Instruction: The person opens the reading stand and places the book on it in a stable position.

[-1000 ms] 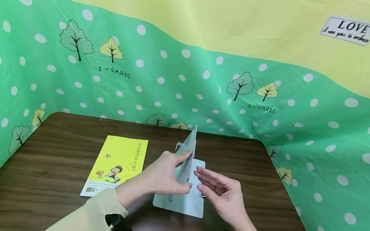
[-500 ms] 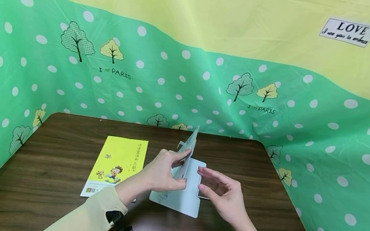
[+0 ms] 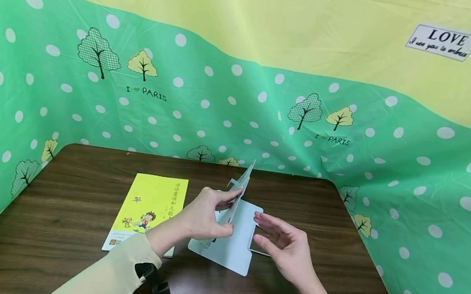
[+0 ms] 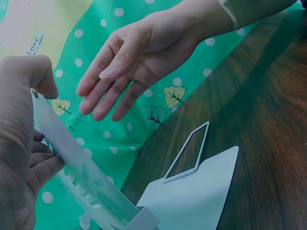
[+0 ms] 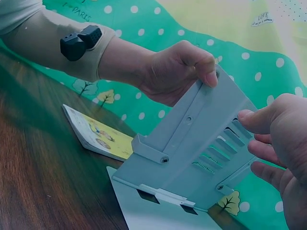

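A light blue book stand stands in the middle of the table in the head view, its flat base plate (image 3: 228, 254) on the wood and its slotted back panel (image 5: 184, 143) raised at a steep tilt. My left hand (image 3: 205, 217) grips the panel's near edge, thumb on one side and fingers on the other. A thin wire loop (image 4: 202, 146) sticks out from the base plate's side. Beside the panel, over this loop, my right hand (image 3: 287, 244) holds nothing, its fingers loosely bent. Small clips (image 5: 151, 151) sit at the panel's lower edge in the right wrist view.
A yellow children's book (image 3: 151, 200) lies flat to the left of the stand, partly behind my left forearm. The dark wooden table (image 3: 69, 205) ends at a green and yellow printed cloth (image 3: 204, 114) at the back and sides.
My left hand has moved a little to the left with the panel's near edge. The stand has turned slightly, its base's front shifting left and more wire loop showing. My right hand barely moves.
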Available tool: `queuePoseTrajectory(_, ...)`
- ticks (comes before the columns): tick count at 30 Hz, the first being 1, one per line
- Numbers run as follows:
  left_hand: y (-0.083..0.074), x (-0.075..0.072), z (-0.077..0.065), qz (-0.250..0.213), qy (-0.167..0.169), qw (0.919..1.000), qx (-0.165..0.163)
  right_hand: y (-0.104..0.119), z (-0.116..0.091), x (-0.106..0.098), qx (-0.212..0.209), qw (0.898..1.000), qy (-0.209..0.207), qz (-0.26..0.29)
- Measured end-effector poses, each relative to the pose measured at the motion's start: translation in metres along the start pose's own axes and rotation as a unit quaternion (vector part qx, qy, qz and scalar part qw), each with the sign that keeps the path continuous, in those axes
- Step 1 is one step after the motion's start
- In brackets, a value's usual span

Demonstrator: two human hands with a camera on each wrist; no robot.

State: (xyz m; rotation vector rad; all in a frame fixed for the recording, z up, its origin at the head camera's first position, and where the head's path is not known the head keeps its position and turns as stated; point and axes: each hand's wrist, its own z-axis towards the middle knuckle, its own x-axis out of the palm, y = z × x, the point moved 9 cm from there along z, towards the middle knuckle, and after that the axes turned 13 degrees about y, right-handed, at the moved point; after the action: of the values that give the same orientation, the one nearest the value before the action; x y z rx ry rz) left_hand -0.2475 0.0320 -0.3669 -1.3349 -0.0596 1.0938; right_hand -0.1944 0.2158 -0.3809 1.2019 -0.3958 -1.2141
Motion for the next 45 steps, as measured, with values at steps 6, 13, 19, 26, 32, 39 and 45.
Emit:
queuePoseTrajectory(6,0.004,-0.002,-0.001,-0.013,-0.006,0.9999,0.006,-0.005,-0.001,-0.001,0.011,1.0,-0.002,-0.004)
queuePoseTrajectory(13,0.006,-0.006,-0.001,-0.037,-0.015,0.9985,0.038,-0.01,-0.002,-0.002,0.016,1.0,-0.003,-0.004)
queuePoseTrajectory(19,0.008,-0.01,-0.001,-0.048,-0.013,0.9975,0.051,-0.015,-0.004,-0.005,0.017,0.999,-0.007,-0.028)
queuePoseTrajectory(26,0.01,-0.011,0.0,-0.053,0.001,0.9973,0.05,-0.02,-0.008,-0.009,0.032,0.999,-0.015,-0.032)
queuePoseTrajectory(32,0.014,-0.013,0.001,-0.056,0.005,0.9973,0.046,-0.023,-0.011,-0.012,0.034,0.998,-0.02,-0.039)
queuePoseTrajectory(39,0.016,-0.018,0.0,-0.058,-0.001,0.997,0.052,-0.029,-0.013,-0.015,0.048,0.998,-0.029,-0.035)
queuePoseTrajectory(45,0.018,-0.021,0.002,-0.059,-0.004,0.996,0.067,-0.037,-0.017,-0.018,0.073,0.996,-0.036,-0.041)
